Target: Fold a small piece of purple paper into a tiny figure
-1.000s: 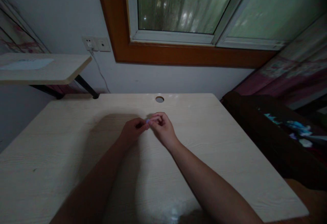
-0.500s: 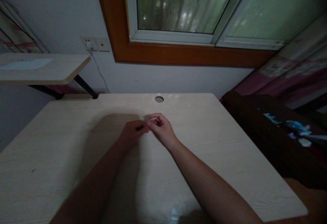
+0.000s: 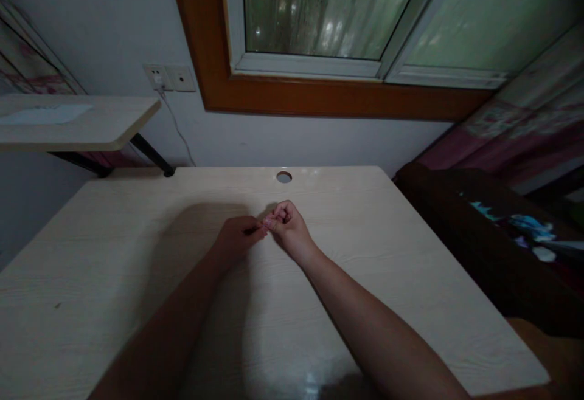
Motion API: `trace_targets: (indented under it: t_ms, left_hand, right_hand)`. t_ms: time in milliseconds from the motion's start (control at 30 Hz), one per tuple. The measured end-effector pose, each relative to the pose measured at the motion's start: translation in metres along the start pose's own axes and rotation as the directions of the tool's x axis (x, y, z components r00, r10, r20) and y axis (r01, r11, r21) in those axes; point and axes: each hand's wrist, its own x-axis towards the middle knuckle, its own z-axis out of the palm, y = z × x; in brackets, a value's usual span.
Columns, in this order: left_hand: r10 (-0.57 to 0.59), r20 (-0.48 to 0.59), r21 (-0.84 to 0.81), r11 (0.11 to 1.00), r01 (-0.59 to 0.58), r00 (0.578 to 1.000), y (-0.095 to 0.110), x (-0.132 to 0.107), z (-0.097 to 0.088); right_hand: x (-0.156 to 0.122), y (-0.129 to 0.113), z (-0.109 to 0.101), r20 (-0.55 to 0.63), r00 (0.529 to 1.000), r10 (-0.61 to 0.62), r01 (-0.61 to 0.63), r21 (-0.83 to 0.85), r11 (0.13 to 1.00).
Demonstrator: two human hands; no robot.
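Note:
Both my hands meet over the far middle of the pale wood-grain desk (image 3: pixel 365 236). My left hand (image 3: pixel 237 234) is closed in a pinch, thumb and fingertips pressed together and pointing right. My right hand (image 3: pixel 289 225) pinches as well, its fingers curled and its fingertips touching those of the left. Something tiny may sit between the fingertips, but it is too small and too dim to make out. A shadow falls on the desk to the left of the hands.
A round cable hole (image 3: pixel 284 177) lies near the desk's back edge. At the left, a raised shelf (image 3: pixel 114 126) on black legs bears a paper sheet (image 3: pixel 50 114). A white cord (image 3: pixel 177 123) hangs from the wall socket (image 3: pixel 157 76). Right of the desk, a dark surface (image 3: pixel 474 254) holds bluish items (image 3: pixel 531 228).
The fingers of my right hand have curled in more, and its fingertips have shifted slightly against those of my left hand. My left hand has barely moved.

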Motion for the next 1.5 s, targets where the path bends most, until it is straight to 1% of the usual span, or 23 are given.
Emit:
trace_targets:
  t_ms: [167,300,433,533,667,767,867,1067,1233,1367,1500]
  left_hand:
    - [-0.050,0.006,-0.061,0.997,0.050,0.999,0.004,0.000,-0.002]
    - [-0.088,-0.007,-0.119,0.989,0.086,0.996,0.008,0.001,-0.005]
    - [-0.133,-0.013,-0.250,0.960,0.125,0.991,0.009,0.000,-0.006]
    - [-0.143,-0.014,-0.343,0.930,0.130,0.990,0.008,0.000,-0.005]
    - [-0.154,-0.030,-0.389,0.912,0.130,0.988,0.006,-0.001,-0.005]
    - [-0.167,-0.042,-0.385,0.913,0.138,0.985,0.003,0.000,-0.005]
    - [-0.156,-0.042,-0.379,0.916,0.128,0.987,-0.001,0.000,-0.004]
    - [-0.163,-0.009,-0.399,0.906,0.145,0.987,0.000,0.001,-0.004]
    - [-0.124,-0.004,-0.308,0.944,0.117,0.992,0.001,0.001,-0.005]
    - [-0.088,-0.045,-0.192,0.978,0.078,0.995,0.000,0.001,-0.004]
    - [-0.098,-0.094,-0.177,0.981,0.080,0.991,0.000,0.002,-0.004]
  right_hand:
    - [-0.001,-0.002,0.001,-0.028,1.000,0.000,0.000,0.008,1.000]
    - [0.000,0.000,-0.004,-0.113,0.994,-0.003,-0.007,-0.080,0.997]
    - [0.001,0.001,-0.007,-0.179,0.983,-0.042,0.013,-0.158,0.987]
    - [0.000,-0.003,-0.006,-0.147,0.988,-0.039,0.007,-0.217,0.976]
    - [-0.004,-0.009,-0.005,-0.088,0.995,-0.045,0.011,-0.354,0.935]
    - [-0.004,-0.011,-0.005,-0.046,0.994,-0.100,0.067,-0.465,0.883]
    - [-0.004,-0.010,-0.006,-0.002,0.991,-0.134,0.113,-0.525,0.844]
    - [-0.004,-0.010,-0.006,0.010,0.991,-0.130,0.116,-0.521,0.845]
    - [-0.006,-0.013,-0.003,-0.010,0.991,-0.130,0.107,-0.519,0.848]
    - [-0.006,-0.014,-0.003,0.014,0.991,-0.136,0.125,-0.507,0.853]
    - [-0.006,-0.013,-0.004,0.025,0.988,-0.154,0.142,-0.553,0.821]
